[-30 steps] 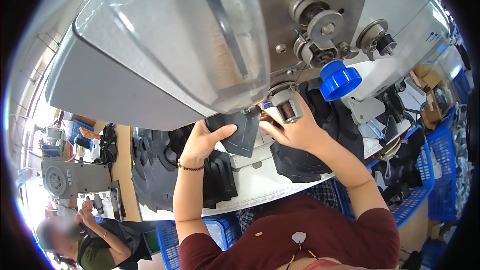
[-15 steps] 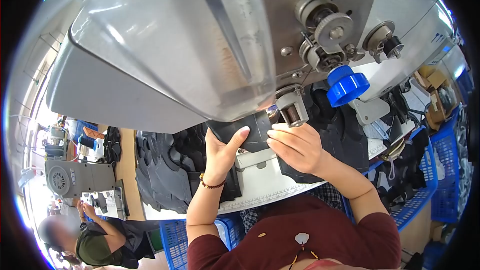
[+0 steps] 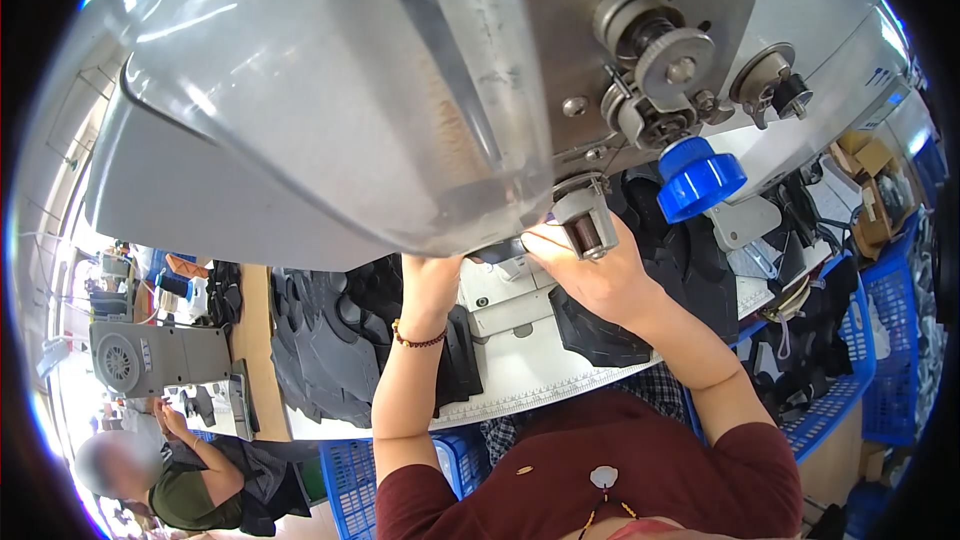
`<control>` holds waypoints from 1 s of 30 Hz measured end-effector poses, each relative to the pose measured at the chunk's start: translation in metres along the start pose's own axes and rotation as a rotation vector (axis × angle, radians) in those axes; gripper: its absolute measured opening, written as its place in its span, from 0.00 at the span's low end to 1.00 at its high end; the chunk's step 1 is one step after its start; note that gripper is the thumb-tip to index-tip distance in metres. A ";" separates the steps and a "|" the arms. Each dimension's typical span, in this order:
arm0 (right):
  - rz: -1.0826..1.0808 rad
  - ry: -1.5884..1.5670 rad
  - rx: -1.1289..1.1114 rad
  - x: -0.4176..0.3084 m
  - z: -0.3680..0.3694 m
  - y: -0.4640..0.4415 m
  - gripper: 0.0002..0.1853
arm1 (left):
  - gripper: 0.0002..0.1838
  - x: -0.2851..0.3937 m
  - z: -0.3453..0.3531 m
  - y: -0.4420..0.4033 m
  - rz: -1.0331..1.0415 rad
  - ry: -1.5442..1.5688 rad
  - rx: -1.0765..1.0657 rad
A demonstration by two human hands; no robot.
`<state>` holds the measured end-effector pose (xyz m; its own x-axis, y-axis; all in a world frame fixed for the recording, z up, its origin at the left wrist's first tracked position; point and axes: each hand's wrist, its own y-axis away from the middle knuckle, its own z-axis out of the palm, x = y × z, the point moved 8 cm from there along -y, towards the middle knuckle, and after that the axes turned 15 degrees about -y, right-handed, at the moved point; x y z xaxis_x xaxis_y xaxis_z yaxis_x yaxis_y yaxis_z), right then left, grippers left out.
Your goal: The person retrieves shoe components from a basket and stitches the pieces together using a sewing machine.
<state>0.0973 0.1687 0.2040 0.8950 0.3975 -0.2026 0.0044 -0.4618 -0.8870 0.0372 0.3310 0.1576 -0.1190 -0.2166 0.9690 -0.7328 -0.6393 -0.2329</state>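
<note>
Under the machine [image 3: 200,190], our right hand [image 3: 600,275] gripped the piece [image 3: 497,252]; our left hand's [image 3: 430,280] hold we couldn't tell; blocked sight risked skewing.

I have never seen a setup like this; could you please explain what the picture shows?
A camera on the worker's head looks down past what appears to be a sewing machine, with a blue knob. The left hand and right hand reach in beneath it. Between them is a dark piece, seemingly held, though the machine hides some fingers. Black pieces lie in piles on the white table. A co-worker sits at far left.
</note>
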 end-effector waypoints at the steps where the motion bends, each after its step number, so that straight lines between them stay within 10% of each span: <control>1: 0.029 0.006 0.000 0.002 -0.001 -0.003 0.10 | 0.14 -0.002 -0.001 -0.002 0.001 0.036 0.012; 6: 0.149 -0.060 -0.045 0.014 -0.004 -0.016 0.07 | 0.09 -0.022 -0.020 -0.016 0.146 -0.299 0.096; 13: 0.228 -0.081 -0.162 0.021 0.002 -0.018 0.06 | 0.07 -0.057 -0.019 -0.029 -0.187 0.559 0.005; 21: 0.166 -0.089 -0.102 0.015 -0.002 -0.021 0.05 | 0.10 -0.018 -0.010 -0.024 0.090 0.065 -0.050; 25: 0.161 -0.149 -0.138 0.019 0.000 -0.021 0.05 | 0.14 -0.050 -0.026 -0.053 -0.308 0.566 0.023; 30: 0.275 -0.284 -0.071 0.028 0.001 -0.012 0.07 | 0.17 -0.016 -0.063 -0.087 -0.207 0.547 0.030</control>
<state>0.1217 0.1859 0.2084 0.7082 0.4499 -0.5441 -0.1790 -0.6310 -0.7548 0.0610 0.4364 0.1678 -0.3095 0.3225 0.8945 -0.7595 -0.6499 -0.0285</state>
